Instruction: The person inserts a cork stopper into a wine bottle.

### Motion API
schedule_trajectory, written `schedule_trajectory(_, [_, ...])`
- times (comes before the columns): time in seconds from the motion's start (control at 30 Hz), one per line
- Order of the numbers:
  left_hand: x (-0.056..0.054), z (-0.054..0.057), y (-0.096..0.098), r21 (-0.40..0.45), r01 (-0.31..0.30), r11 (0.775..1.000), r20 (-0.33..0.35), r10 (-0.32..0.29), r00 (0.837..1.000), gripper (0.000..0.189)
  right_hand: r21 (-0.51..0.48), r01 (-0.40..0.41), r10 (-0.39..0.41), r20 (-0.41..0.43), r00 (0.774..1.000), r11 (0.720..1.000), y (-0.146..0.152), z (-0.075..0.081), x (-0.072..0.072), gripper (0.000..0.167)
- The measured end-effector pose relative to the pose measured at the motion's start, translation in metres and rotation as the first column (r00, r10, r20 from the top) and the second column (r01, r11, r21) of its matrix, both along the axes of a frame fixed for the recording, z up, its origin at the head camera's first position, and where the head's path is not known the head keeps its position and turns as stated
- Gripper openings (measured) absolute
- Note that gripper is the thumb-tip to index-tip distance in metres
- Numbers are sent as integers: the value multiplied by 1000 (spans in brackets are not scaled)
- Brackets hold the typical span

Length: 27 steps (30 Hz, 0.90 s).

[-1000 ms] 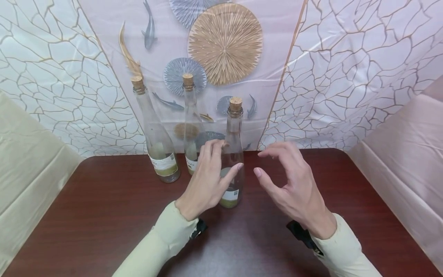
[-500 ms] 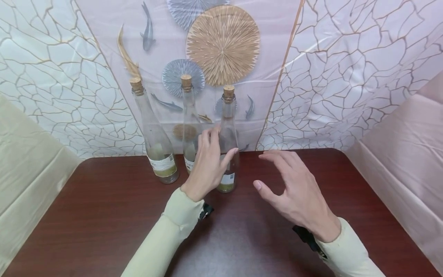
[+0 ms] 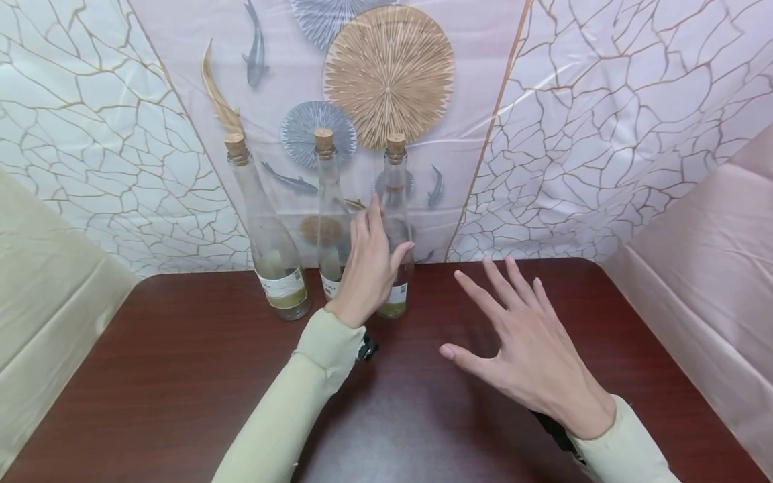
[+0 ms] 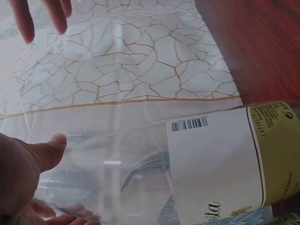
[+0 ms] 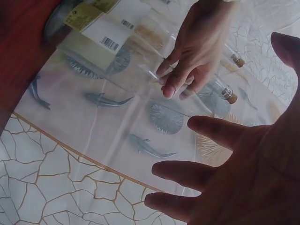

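Observation:
Three corked clear glass bottles with white and olive labels stand upright in the head view. My left hand (image 3: pixel 367 272) holds the right-hand bottle (image 3: pixel 395 302) round its body, thumb on the near right side; some of the fingers are hidden. In the left wrist view this bottle's label (image 4: pixel 213 164) fills the lower right, beside the thumb. The middle bottle (image 3: pixel 329 184) is partly behind my left hand, and the left bottle (image 3: pixel 280 282) stands apart from it. My right hand (image 3: pixel 537 355) is off to the right with fingers spread, touching nothing.
The bottles are near the back edge of a dark red-brown table (image 3: pixel 181 396). Behind it hangs a patterned cloth (image 3: pixel 477 80) with fish and round motifs. Plain pale cloth (image 3: pixel 712 268) hangs along both sides.
My left hand has moved the right-hand bottle away from me, towards the back edge, in line with the others. My right hand has spread its fingers and drawn slightly back to the right.

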<state>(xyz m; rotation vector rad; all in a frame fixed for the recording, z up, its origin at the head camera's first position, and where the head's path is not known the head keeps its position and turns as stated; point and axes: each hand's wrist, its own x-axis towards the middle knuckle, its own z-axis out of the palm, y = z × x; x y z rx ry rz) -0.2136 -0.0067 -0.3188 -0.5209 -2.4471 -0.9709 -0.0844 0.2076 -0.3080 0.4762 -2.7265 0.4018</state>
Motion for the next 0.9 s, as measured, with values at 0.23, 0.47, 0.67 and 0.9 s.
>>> schedule_trajectory(0.23, [-10,5,9,26,-20,999,42,19,999,88,6,-11,11,17,1000,1000,4,-2,0,86])
schedule_trajectory(0.47, [-20,5,11,-7,-57,998,-7,57,998,83,-7,-3,3,35,999,1000,9,0,-2,87])
schedule_trajectory(0.67, [-23,5,12,-26,-74,997,-11,73,997,83,-11,8,-8,40,999,1000,10,1,-3,87])
schedule_trajectory(0.9, [-13,3,12,-21,-70,997,-4,70,998,90,-22,15,-14,44,999,1000,12,2,-3,86])
